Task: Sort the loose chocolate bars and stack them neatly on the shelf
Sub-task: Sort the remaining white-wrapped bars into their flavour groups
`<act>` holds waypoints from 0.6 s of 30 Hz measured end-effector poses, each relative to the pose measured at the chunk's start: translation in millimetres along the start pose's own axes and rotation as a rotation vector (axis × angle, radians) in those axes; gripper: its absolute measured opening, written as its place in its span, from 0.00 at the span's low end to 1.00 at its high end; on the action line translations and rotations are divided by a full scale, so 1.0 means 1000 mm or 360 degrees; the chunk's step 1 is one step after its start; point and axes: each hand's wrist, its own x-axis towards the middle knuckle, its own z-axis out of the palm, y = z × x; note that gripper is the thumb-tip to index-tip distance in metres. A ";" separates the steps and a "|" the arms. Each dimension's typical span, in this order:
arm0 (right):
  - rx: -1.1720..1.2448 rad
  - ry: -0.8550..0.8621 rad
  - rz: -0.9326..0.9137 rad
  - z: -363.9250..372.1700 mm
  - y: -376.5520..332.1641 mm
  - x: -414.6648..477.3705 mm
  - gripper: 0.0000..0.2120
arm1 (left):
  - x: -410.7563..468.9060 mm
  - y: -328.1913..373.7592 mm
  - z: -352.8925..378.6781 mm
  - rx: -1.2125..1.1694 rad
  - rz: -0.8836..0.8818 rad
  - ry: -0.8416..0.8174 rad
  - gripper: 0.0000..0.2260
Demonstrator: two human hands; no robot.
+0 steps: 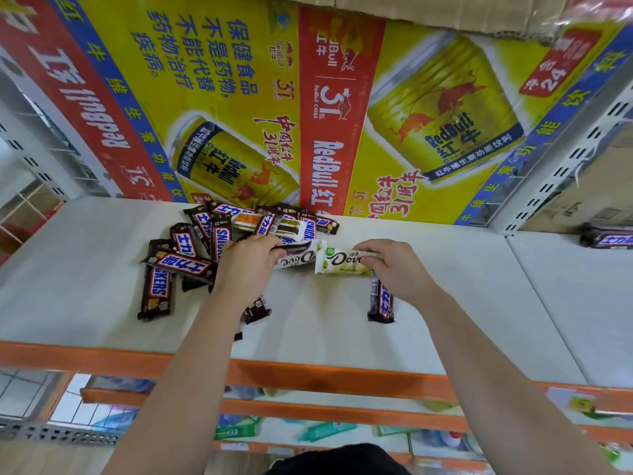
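Observation:
A loose pile of dark Snickers bars (191, 258) lies at the back left of the white shelf (85, 269). My left hand (248, 265) pinches the end of a white and dark Dove bar (298, 257) beside the pile. My right hand (394, 265) grips a pale green Dove bar (337, 264) that overlaps the first one end to end. A single Snickers bar (380, 301) lies under my right hand, pointing toward the front edge. Another small dark bar (257, 311) is partly hidden beneath my left forearm.
A large Red Bull carton (308, 108) stands against the back of the shelf. White slotted uprights (565, 159) frame both sides. More Snickers bars (608, 238) sit on the neighbouring shelf at right. An orange front rail (308, 375) edges the shelf, with stocked shelves below.

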 end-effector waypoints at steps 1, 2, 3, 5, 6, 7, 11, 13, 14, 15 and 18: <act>-0.0014 0.0033 0.0017 -0.001 0.001 0.000 0.12 | 0.001 0.001 -0.003 -0.0110 -0.0019 0.0010 0.08; -0.0028 0.0069 0.0035 -0.003 0.001 0.000 0.12 | 0.002 0.002 -0.006 -0.0201 -0.0028 0.0016 0.08; -0.0038 0.0106 0.0054 -0.004 0.002 -0.001 0.13 | 0.003 0.002 -0.008 -0.0267 -0.0036 0.0016 0.09; -0.0032 0.0176 0.0100 -0.007 0.003 -0.003 0.14 | 0.006 0.004 -0.012 -0.0362 -0.0059 -0.0004 0.11; -0.0018 0.0208 0.0130 -0.009 0.002 -0.004 0.14 | 0.008 0.005 -0.012 -0.0420 -0.0073 -0.0014 0.12; -0.0002 0.0239 0.0161 -0.011 0.002 -0.006 0.15 | 0.009 0.006 -0.012 -0.0497 -0.0091 -0.0029 0.12; 0.0016 0.0387 0.0247 -0.023 0.002 -0.017 0.16 | 0.014 0.014 -0.006 -0.0906 -0.0251 -0.0109 0.14; 0.0058 0.0508 0.0304 -0.030 0.005 -0.024 0.14 | 0.017 0.021 -0.002 -0.1080 -0.0262 -0.0136 0.12; 0.0086 0.0564 0.0331 -0.035 0.008 -0.028 0.13 | 0.017 0.026 0.001 -0.1128 -0.0204 -0.0157 0.11; 0.0114 0.0605 0.0359 -0.039 0.011 -0.032 0.13 | 0.017 0.030 0.004 -0.1149 -0.0136 -0.0178 0.09; 0.0160 0.0639 0.0413 -0.050 0.022 -0.048 0.13 | 0.015 0.049 0.011 -0.1146 -0.0092 -0.0232 0.07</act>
